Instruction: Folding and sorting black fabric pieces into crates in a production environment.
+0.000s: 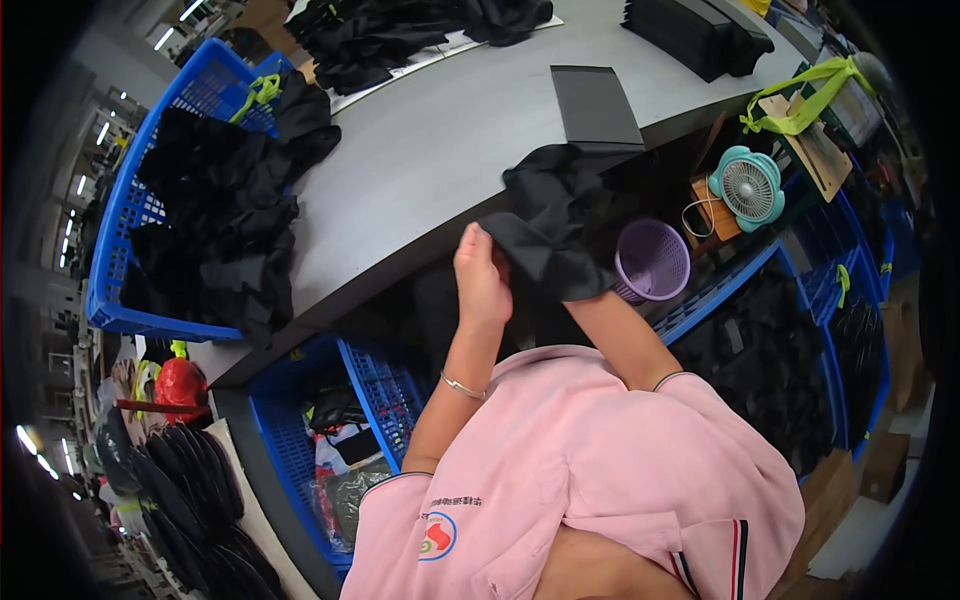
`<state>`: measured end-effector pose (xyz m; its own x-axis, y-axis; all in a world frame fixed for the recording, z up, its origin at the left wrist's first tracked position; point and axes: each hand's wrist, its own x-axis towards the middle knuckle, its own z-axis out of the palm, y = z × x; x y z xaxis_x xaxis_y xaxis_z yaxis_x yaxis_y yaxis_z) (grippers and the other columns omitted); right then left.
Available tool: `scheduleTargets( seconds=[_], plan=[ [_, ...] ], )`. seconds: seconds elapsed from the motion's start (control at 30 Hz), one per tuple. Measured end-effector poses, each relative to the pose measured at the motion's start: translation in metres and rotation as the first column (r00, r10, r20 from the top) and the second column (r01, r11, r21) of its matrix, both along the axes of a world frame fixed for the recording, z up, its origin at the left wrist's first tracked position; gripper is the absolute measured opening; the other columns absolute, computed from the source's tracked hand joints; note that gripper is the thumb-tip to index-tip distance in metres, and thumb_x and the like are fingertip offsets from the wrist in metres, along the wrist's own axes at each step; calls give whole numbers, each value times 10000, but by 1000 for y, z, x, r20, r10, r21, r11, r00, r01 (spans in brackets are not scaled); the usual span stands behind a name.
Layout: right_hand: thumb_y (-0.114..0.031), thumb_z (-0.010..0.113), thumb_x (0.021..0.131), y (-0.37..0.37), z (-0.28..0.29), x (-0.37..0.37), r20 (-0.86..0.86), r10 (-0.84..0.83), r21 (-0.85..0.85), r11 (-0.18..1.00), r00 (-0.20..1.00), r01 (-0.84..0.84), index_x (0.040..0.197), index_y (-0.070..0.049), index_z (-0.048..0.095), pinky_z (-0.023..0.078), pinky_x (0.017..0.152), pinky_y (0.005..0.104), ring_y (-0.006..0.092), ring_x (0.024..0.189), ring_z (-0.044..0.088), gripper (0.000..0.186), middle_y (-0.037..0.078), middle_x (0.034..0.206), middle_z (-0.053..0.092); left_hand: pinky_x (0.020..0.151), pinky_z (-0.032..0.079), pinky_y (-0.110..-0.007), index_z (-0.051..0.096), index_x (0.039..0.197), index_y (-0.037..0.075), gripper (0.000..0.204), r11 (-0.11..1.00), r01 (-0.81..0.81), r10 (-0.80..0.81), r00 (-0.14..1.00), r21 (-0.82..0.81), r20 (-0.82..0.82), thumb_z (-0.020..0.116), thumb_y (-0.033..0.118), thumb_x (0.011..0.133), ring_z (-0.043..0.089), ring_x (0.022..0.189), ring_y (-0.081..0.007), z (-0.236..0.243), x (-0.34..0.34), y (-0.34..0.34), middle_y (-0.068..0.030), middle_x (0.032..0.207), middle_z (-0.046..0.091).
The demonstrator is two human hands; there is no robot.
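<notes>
A crumpled piece of black cloth hangs in front of me at the near edge of the grey table. My left hand grips its left side, the fingers pressed together at the cloth's edge. From the right, my right forearm reaches up beneath the same cloth. The cloth covers my right hand, so its fingers cannot be seen. On the table just beyond lies a flat dark grey rectangular sheet.
A blue basket heaped with black cloth stands left on the table. More black cloth lies at the back, with black stacked pieces far right. A purple bin, teal fan and blue crates stand right.
</notes>
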<state>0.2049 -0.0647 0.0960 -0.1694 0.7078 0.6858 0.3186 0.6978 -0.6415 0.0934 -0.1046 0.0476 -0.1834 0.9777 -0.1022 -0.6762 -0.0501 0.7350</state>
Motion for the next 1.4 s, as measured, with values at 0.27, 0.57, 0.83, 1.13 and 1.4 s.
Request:
scheduleTargets(
  seconds=[0.27, 0.57, 0.83, 1.13, 1.4],
  plan=[
    [-141, 540, 980, -67, -51, -17, -467, 477, -576, 475, 744, -666, 1394, -12, 453, 409, 980, 289, 142, 1126, 509, 442, 100, 1243, 560, 561, 457, -228, 626, 1044, 20, 316, 975, -219, 224, 961, 48, -161, 411, 251, 1066, 544, 614, -84, -1, -74, 55, 10, 717, 577],
    [-255, 560, 1003, -39, -55, 33, -710, -175, -702, 256, 682, -664, 1288, -37, 483, 509, 938, 359, 219, 972, 674, 367, 116, 1119, 649, 590, 390, -219, 566, 885, 15, 264, 873, -431, 486, 804, 226, -342, 461, 187, 1054, 421, 652, -40, 4, -87, 76, 49, 715, 473],
    [-79, 680, 826, 0, -31, -24, 227, -162, -92, 978, 960, 186, 1432, 45, 336, 326, 1123, 429, 413, 1396, 341, 708, 274, 1541, 261, 567, 282, -191, 631, 845, 17, 206, 926, -353, 359, 721, 131, -593, 607, 147, 1003, 341, 658, -2, 33, -40, 39, 98, 712, 451],
    [97, 576, 836, 22, -33, -25, 4, 167, -305, 939, 986, -158, 1129, 20, 654, 536, 898, 328, 245, 1100, 669, 312, 139, 1154, 694, 544, 273, -187, 654, 830, 16, 194, 946, -301, 322, 841, 118, -435, 659, 148, 972, 352, 634, 2, 28, -68, 25, 105, 709, 474],
    [-256, 583, 1006, 6, -3, -12, -767, 171, -614, 84, 619, -785, 883, -41, 653, 484, 781, 242, 46, 815, 564, 257, -35, 870, 645, 537, 376, -186, 654, 940, 2, 252, 991, 20, -23, 1000, -130, -22, 609, 244, 998, 509, 594, -45, 20, -89, 20, 8, 733, 629]
  ],
)
